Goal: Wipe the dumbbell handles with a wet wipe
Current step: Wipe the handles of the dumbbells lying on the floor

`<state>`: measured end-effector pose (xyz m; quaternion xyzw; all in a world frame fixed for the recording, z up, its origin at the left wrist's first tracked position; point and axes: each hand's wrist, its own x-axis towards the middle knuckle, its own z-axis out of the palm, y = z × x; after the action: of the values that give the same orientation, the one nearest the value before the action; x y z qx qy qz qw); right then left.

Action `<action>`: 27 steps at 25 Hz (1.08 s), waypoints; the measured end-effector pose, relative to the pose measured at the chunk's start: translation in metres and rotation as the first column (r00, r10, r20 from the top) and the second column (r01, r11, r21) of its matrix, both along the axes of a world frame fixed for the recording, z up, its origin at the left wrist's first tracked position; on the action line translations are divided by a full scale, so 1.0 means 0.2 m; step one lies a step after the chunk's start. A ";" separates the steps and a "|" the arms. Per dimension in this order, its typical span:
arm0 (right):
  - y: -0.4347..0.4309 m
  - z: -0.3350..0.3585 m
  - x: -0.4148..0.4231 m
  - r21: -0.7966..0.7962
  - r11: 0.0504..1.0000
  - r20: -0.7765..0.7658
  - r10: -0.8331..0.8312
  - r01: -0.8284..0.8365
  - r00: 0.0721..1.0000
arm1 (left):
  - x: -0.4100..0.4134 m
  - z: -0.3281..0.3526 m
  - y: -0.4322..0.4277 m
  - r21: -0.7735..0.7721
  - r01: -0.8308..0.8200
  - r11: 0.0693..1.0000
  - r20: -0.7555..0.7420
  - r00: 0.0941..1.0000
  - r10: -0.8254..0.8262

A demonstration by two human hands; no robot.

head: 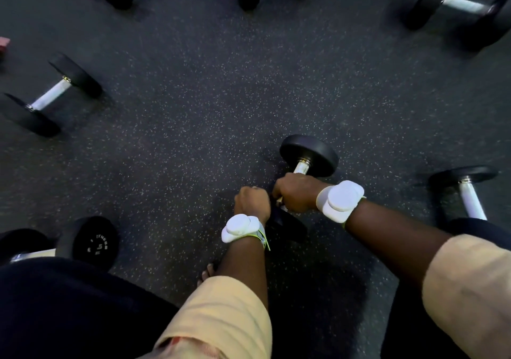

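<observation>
Centre dumbbell (309, 154): handle (301, 167) mostly covered by gripping right hand (297, 192); near head half hidden behind wrists.
Pale scrap (279, 200) under right knuckles: too small to tell whether wet wipe.
Left hand (251, 201): fist seen from back; fingers and any contents hidden.
Three dumbbells at top: cut by upper edge; upper-right dumbbell (464, 6) blurred.
Lower-left dumbbell (88, 242): cut by left edge, partly behind dark knee (69, 311); plate print unreadable.
Right-side dumbbell (470, 192): near head hidden.
Pink object (4, 46), left edge: cut off, unidentifiable.

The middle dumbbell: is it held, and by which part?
The right hand grips the dumbbell by its handle. The left hand is curled beside it; its hold cannot be told.
</observation>
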<state>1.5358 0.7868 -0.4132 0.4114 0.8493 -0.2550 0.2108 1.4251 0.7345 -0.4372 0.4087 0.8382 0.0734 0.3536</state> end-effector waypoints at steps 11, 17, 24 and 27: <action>-0.14 -0.01 0.12 -0.051 0.940 -0.042 -0.339 0.337 0.940 | 0.03 0.00 0.00 -0.012 0.158 0.987 -0.076 0.984 -0.158; -0.20 -0.10 0.04 -0.075 0.280 -0.120 -0.955 0.957 0.270 | 0.01 -0.02 0.02 -0.018 0.156 0.988 -0.086 0.984 -0.157; -0.27 -0.16 -0.07 -0.277 0.071 -0.085 -0.995 0.958 0.049 | 0.01 -0.03 0.01 -0.022 0.169 0.985 -0.092 0.981 -0.171; -0.27 -0.16 -0.04 -0.382 0.053 -0.067 -0.997 0.923 0.029 | 0.01 -0.03 0.01 -0.027 0.197 0.980 -0.113 0.973 -0.199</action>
<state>1.5284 0.7336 -0.4454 0.8019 0.3258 -0.4885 -0.1110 1.4269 0.7370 -0.4423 0.4911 0.8126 0.0076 0.3136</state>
